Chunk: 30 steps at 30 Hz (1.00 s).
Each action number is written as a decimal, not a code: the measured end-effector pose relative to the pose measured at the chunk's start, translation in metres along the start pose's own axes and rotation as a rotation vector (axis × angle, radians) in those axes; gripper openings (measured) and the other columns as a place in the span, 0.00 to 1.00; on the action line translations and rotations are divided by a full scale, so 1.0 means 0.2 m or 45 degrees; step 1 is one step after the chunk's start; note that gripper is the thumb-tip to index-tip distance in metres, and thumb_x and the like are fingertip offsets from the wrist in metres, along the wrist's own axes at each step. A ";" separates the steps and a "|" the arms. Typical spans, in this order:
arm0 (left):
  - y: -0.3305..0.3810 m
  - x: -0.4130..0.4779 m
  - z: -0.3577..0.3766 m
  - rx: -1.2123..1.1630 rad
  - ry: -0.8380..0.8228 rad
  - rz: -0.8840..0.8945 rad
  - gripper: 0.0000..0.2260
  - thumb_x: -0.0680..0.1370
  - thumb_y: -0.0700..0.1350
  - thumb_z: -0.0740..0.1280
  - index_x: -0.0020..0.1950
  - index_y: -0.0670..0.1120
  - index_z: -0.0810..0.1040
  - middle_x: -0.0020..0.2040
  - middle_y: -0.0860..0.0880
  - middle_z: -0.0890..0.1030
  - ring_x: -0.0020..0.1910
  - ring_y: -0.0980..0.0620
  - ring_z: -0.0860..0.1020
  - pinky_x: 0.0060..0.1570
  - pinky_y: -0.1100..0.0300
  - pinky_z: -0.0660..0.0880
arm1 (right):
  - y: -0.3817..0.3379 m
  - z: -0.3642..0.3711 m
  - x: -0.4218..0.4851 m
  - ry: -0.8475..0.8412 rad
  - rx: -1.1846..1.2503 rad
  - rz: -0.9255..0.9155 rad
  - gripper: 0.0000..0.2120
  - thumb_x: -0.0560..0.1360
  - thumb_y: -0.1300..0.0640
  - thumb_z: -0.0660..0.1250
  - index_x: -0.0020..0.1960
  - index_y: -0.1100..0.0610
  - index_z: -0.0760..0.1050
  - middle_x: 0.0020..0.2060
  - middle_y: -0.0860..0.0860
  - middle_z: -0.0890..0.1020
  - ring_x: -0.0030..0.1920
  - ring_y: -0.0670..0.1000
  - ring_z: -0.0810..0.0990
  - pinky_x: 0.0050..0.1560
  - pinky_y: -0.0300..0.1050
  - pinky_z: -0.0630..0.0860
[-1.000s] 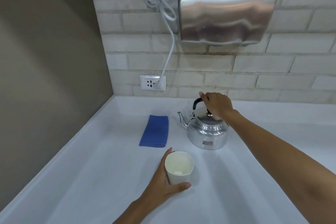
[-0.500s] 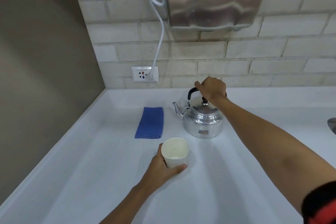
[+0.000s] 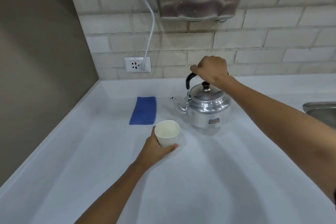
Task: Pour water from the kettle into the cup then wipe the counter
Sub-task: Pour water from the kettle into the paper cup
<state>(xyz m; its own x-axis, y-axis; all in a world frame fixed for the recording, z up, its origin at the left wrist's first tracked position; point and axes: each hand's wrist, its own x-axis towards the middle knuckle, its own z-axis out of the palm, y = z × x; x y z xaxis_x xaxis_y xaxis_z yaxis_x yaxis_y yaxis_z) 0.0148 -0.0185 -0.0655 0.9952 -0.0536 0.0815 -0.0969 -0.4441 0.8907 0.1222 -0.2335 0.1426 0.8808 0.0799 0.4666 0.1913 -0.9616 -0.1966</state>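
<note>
Kettle (image 3: 207, 110): polished metal, rounded body, black arched handle, dark lid knob, thin curved spout pointing left; upright near the back of the white counter (image 3: 218, 178). Right hand (image 3: 211, 71) has its fingers closed around the handle top. Left hand (image 3: 156, 148) wraps a plain white cup (image 3: 167, 135), upright, just beside a folded blue cloth (image 3: 143, 110).
</note>
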 end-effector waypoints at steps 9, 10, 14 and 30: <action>-0.01 0.00 0.01 -0.009 0.017 0.005 0.37 0.57 0.65 0.76 0.61 0.61 0.64 0.51 0.64 0.76 0.50 0.65 0.76 0.43 0.69 0.72 | -0.11 -0.12 -0.15 0.027 -0.173 -0.260 0.24 0.70 0.50 0.61 0.21 0.56 0.56 0.18 0.50 0.59 0.22 0.51 0.59 0.26 0.40 0.55; -0.02 0.00 0.01 -0.013 0.017 0.007 0.37 0.57 0.65 0.76 0.62 0.61 0.64 0.51 0.63 0.76 0.50 0.64 0.76 0.43 0.68 0.72 | -0.12 -0.13 -0.17 0.029 -0.199 -0.291 0.24 0.70 0.50 0.61 0.21 0.56 0.56 0.18 0.50 0.59 0.23 0.51 0.59 0.26 0.40 0.54; -0.02 0.01 0.01 -0.023 0.014 0.013 0.37 0.57 0.65 0.76 0.61 0.62 0.64 0.51 0.64 0.76 0.51 0.66 0.75 0.44 0.68 0.72 | -0.16 -0.14 -0.21 0.028 -0.248 -0.360 0.24 0.70 0.50 0.61 0.21 0.56 0.57 0.18 0.50 0.59 0.24 0.53 0.60 0.26 0.41 0.53; -0.02 0.01 0.01 -0.058 -0.015 0.030 0.38 0.58 0.64 0.76 0.64 0.59 0.65 0.55 0.61 0.77 0.52 0.63 0.76 0.47 0.66 0.73 | -0.28 -0.23 -0.26 0.015 -0.385 -0.537 0.24 0.72 0.50 0.60 0.22 0.57 0.55 0.19 0.51 0.59 0.23 0.51 0.56 0.27 0.40 0.50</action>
<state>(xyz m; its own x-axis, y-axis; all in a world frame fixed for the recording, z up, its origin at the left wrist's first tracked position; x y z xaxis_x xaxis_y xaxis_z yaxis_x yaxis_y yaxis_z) 0.0169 -0.0190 -0.0702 0.9925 -0.0741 0.0973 -0.1190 -0.4014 0.9081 0.0454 -0.1955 0.1686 0.7487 0.4758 0.4616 0.3937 -0.8794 0.2678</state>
